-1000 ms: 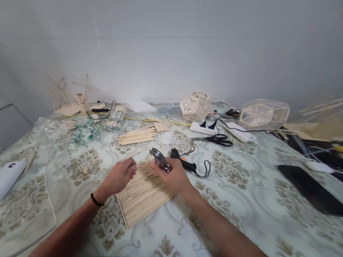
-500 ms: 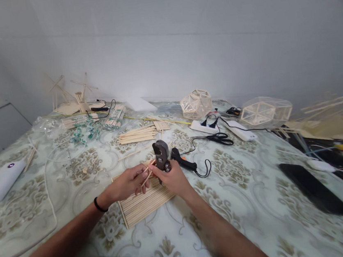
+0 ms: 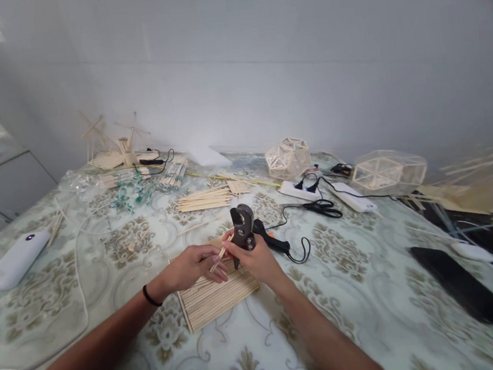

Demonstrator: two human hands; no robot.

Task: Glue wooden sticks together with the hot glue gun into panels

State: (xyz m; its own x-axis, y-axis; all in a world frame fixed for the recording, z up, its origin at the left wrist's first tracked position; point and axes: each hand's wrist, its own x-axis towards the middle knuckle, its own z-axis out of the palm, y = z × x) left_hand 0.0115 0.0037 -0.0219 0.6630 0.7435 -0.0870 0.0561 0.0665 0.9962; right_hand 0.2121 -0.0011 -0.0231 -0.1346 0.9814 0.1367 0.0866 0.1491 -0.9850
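My right hand (image 3: 257,261) grips a dark metal cutter (image 3: 242,228), held upright with its jaws up. My left hand (image 3: 191,267) pinches a thin wooden stick (image 3: 219,254) whose far end reaches the cutter's jaws. Both hands hover just above a flat mat of glued wooden sticks (image 3: 216,292) lying on the patterned table (image 3: 337,281). A black band is on my left wrist.
A black glue gun (image 3: 275,242) with its cord lies right behind the cutter. Loose sticks (image 3: 203,199), a power strip (image 3: 298,189), two stick polyhedra (image 3: 288,157) and a stick windmill model (image 3: 120,146) lie farther back. A white box (image 3: 15,262) is left, a black slab (image 3: 467,287) right.
My right hand turned the cutter from lying flat to upright. My left hand lifted a stick off the mat and brought it to the jaws. The camera view shifted slightly.
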